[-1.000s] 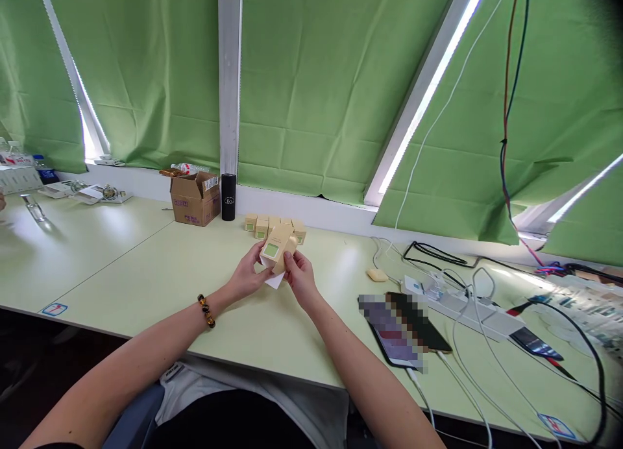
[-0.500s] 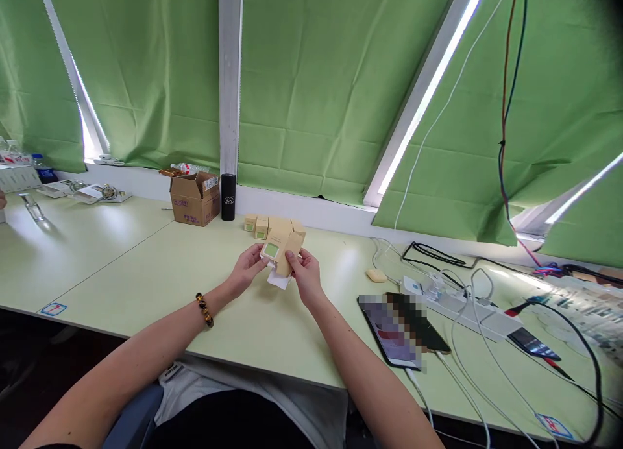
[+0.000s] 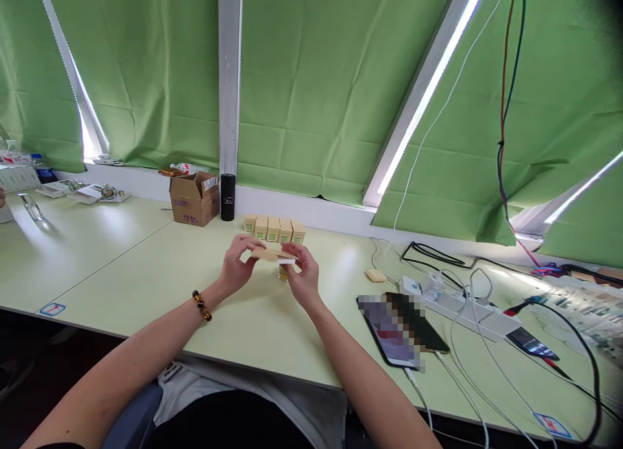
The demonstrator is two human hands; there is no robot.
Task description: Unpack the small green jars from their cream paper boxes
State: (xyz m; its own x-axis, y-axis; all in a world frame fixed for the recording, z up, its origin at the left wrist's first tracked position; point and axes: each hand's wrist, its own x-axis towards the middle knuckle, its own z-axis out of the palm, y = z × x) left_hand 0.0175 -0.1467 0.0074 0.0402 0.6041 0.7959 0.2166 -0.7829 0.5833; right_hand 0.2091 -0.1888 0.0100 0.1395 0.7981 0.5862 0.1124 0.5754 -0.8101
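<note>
Here's the small tan carton (image 3: 265,255), right at the centre of the frame, held up over the table and seen nearly edge-on. You have it from both sides: your left hand (image 3: 237,265) pinches its left end between thumb and fingers, and your right hand (image 3: 304,277) grips the right end, thumb below and fingers on top. A white piece (image 3: 286,261) shows by your right thumb, and just under it a little yellowish item (image 3: 282,274) peeks out; whether you hold that or it stands on the table, I cannot tell.

Directly behind, just above your fingers, five small boxes (image 3: 273,230) line up side by side, green squares on their fronts. On your left wrist sits a beaded bracelet (image 3: 201,306). Up and left of centre, an open cardboard box (image 3: 189,202) stands beside a black cylinder (image 3: 228,198). Over to the right of centre lies a pale yellow block (image 3: 376,276), and below it two phones (image 3: 392,342) lie side by side, near a white power strip (image 3: 474,314) strung with cables. Far left, a clear bottle (image 3: 32,207) lies on the pale green table (image 3: 146,274), and green blinds (image 3: 341,79) fill the top of the frame.
</note>
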